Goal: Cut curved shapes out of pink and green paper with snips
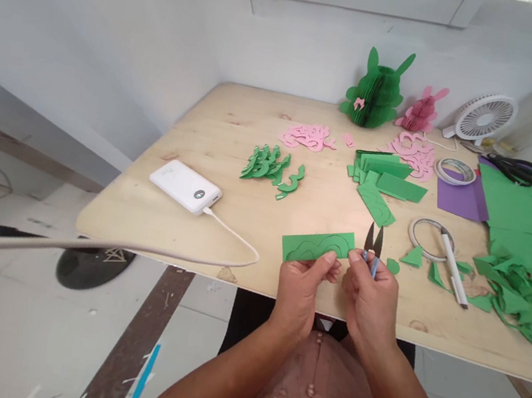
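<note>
Near the front edge of the table, my left hand (303, 284) pinches the lower edge of a green paper strip (315, 244) with curved outlines drawn on it. My right hand (371, 298) is closed around small scissors (374, 243) with blue handles, their dark blades pointing away from me and parted. Its thumb and forefinger meet at the strip's right end; whether they also grip the paper is hard to see. A small rounded green scrap (392, 266) lies just right of the scissors. Beyond the strip is a stack of green paper strips (383, 176), one of them marked with outlines.
Cut green pieces (266, 164) and pink pieces (309, 136) lie farther back. A white power bank (186, 186) with a cable sits left. To the right are a tape roll (455, 172), a marker (454, 268) and green scraps (516, 292). A green paper rabbit (376, 92) stands by the wall.
</note>
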Demonstrator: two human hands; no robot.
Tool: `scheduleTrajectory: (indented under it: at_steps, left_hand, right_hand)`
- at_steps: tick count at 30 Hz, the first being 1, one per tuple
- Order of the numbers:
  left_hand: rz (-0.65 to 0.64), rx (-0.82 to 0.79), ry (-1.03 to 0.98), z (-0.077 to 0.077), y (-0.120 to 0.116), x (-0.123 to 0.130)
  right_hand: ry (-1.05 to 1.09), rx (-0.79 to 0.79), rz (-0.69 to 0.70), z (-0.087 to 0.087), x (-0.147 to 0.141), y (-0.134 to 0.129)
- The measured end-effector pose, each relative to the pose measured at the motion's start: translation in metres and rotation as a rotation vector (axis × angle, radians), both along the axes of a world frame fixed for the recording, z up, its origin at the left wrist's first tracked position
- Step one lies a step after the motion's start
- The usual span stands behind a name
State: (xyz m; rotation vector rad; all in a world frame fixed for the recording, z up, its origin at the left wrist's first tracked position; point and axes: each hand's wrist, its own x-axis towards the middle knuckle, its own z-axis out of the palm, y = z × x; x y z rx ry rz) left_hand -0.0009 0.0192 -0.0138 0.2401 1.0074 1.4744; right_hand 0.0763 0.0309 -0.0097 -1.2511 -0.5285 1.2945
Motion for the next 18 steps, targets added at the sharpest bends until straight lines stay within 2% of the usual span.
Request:
scheduleTrajectory:
  at_steps: [6, 12, 18]
  left_hand:
    - [0.036, -0.043, -0.010, 0.002, 0.005, 0.001]
    - [0.020, -0.025, -0.070, 0.002, 0.008, -0.004]
    - [0.020, -0.050, -0.133, 0.004, 0.009, -0.007]
  right_hand:
    - [-0.028, 0.014, 0.038, -0.005, 0.000, 0.000]
    - [-0.060, 0.054, 0.165, -0.006, 0.013, -0.008]
    - [-0.080, 0.001, 0.270, -0.005, 0.024, -0.019]
